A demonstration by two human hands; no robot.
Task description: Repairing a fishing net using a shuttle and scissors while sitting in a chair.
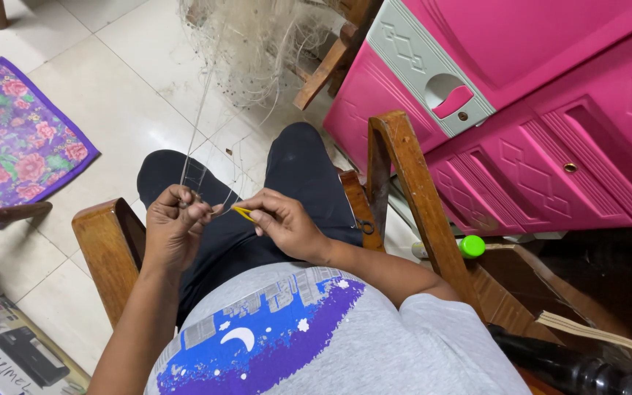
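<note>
I sit in a wooden armchair [108, 241] with my legs in dark trousers. My left hand [173, 227] pinches thin pale strands of a fishing net [250, 44] that runs up and away to a heap hung over another wooden chair. My right hand [283, 223] holds a small yellow netting needle [243, 213] by its end, its tip pointing at the left hand's fingers. The two hands are close together above my lap.
A pink plastic cabinet [521, 110] stands close on the right. Small scissors [365, 226] lie on the chair's right armrest [411, 190]. A green-capped bottle [469, 246] lies beyond it. A floral mat [16, 139] and a cardboard box [16, 355] lie on the tiled floor at left.
</note>
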